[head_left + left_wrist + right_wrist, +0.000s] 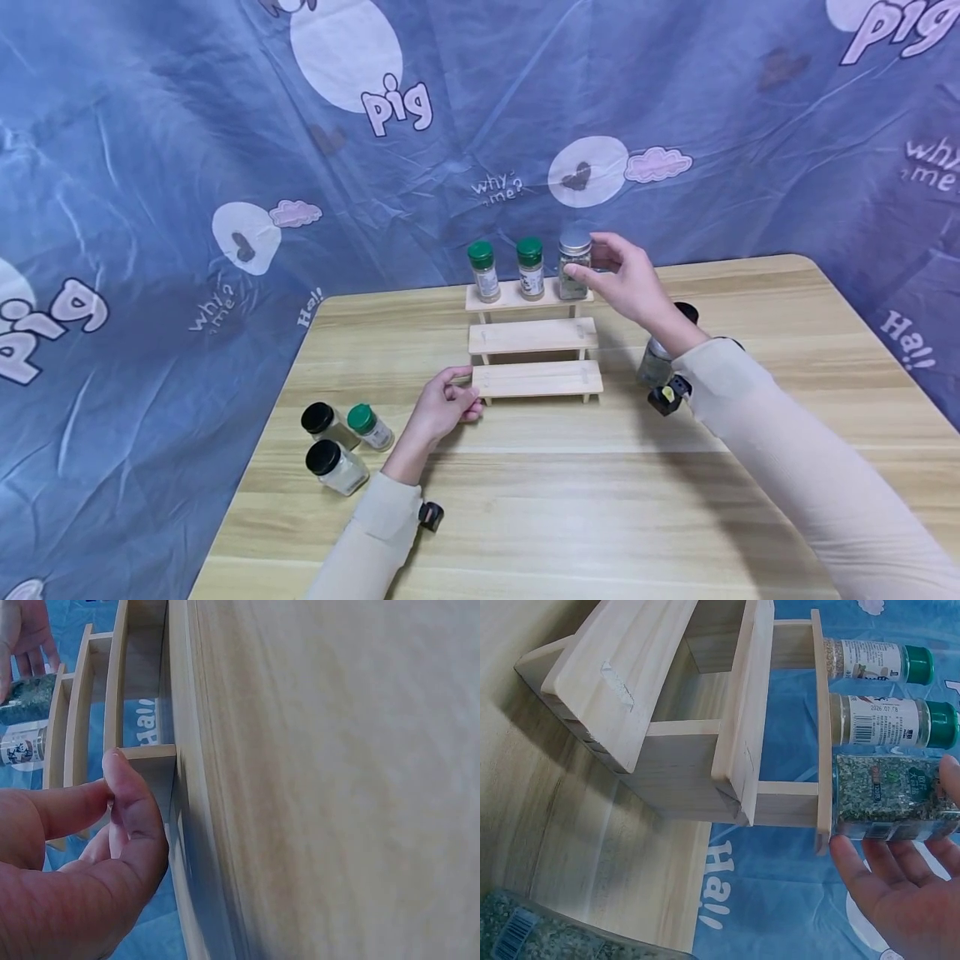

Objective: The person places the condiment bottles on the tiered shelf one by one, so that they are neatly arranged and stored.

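A three-step wooden spice rack point(534, 336) stands on the table. My left hand point(444, 406) pinches the left end of its lowest step, thumb and forefinger at the corner point(114, 735). At the right end of the top step, my right hand point(626, 279) holds a glass jar of dried green herbs point(885, 796) with a silver lid point(575, 242). The jar is upright, its base at the step's surface. Beside it on that step stand two green-capped spice bottles point(530, 271) point(484, 273).
On the table point(525, 500) at left are two black-lidded jars point(341, 471) point(330, 425) and a green-capped bottle point(372, 429). Another black-lidded herb jar point(655, 364) stands right of the rack, partly behind my right forearm. A blue printed cloth point(450, 192) hangs behind the table.
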Motion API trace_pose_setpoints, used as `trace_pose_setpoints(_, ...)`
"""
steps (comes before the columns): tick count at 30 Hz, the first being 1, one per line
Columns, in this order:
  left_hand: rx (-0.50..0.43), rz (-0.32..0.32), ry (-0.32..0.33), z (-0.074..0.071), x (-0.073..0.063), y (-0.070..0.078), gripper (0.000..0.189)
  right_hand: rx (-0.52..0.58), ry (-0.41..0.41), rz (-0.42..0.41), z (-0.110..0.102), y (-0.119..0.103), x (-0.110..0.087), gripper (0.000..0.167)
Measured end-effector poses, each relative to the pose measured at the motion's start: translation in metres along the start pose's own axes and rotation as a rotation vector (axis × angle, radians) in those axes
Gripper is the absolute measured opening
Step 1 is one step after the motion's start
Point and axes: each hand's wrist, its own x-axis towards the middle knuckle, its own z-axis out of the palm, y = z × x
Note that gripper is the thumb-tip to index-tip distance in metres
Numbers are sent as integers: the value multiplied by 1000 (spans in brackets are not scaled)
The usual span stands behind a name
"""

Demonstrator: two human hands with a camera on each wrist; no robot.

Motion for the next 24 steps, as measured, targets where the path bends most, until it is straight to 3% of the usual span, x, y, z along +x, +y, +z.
trace_pose_setpoints(6, 4, -1, 0, 1, 0, -1, 48, 25, 0, 11, -7, -1, -7, 70)
trace_pose_setpoints(13, -7, -8, 12, 2, 1, 0, 50, 116, 61, -34, -26, 5, -23, 60)
trace_pose_setpoints(24, -4, -13, 21, 3, -1, -1, 50, 60, 182, -58, -65, 22, -66, 51)
